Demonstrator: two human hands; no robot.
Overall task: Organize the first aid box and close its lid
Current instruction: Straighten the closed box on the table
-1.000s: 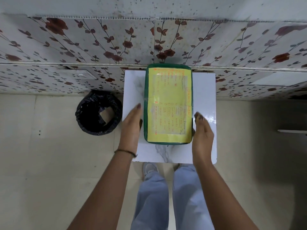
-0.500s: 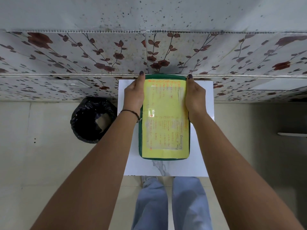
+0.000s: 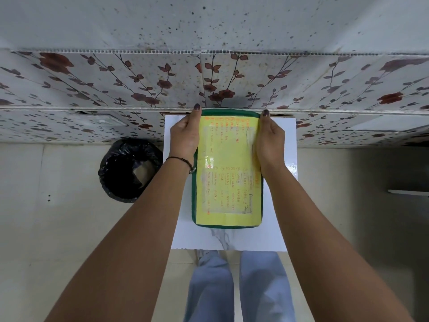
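Note:
The first aid box (image 3: 228, 173) is a green case with a yellow handwritten sheet taped over its lid. It stands lengthwise on a small white marble-patterned table (image 3: 276, 219), and the lid looks down. My left hand (image 3: 185, 138) presses flat against the box's far left side, fingers stretched toward the wall. My right hand (image 3: 269, 142) lies against the far right side in the same way. Both hands clasp the box between them. The contents are hidden under the lid.
A bin with a black liner (image 3: 130, 170) stands on the floor left of the table. A flower-patterned wall panel (image 3: 209, 89) runs right behind the table. My legs in blue jeans (image 3: 236, 284) show below the table's near edge.
Both hands slid from the near half of the box's sides to its far end by the wall. The view shifted slightly since half a second ago; the box stays put.

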